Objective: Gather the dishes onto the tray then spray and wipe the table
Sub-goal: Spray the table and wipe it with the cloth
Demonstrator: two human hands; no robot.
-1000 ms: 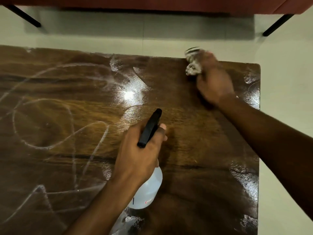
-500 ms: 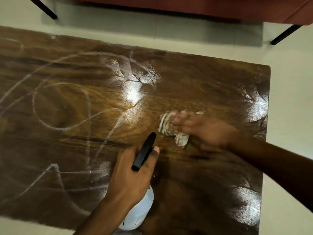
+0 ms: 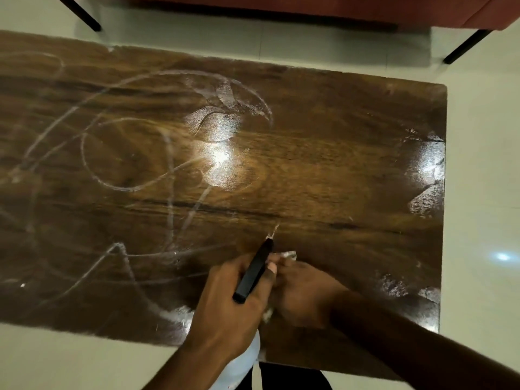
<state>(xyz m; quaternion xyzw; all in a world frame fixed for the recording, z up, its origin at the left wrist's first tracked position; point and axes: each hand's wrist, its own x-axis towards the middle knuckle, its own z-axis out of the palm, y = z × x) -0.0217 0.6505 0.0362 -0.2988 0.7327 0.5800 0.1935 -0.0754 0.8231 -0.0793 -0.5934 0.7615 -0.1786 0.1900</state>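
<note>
Bunched cloth [image 3: 289, 254] just right of the spray bottle [image 3: 253, 274], gripped and pressed onto the tabletop [image 3: 351, 164] by the right hand [image 3: 304, 294], only scraps showing. Bottle clasped round the neck by the left hand [image 3: 225, 305], trigger pointing away. Mostly left of and beyond the bottle, white streaks [image 3: 169, 170]: nearer the left hand, so probably a wipe across, past the bottle.

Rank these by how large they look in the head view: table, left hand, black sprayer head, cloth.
1. Table
2. Left hand
3. Black sprayer head
4. Cloth, mostly hidden under the right hand, so only its visible part is ranked.
</note>
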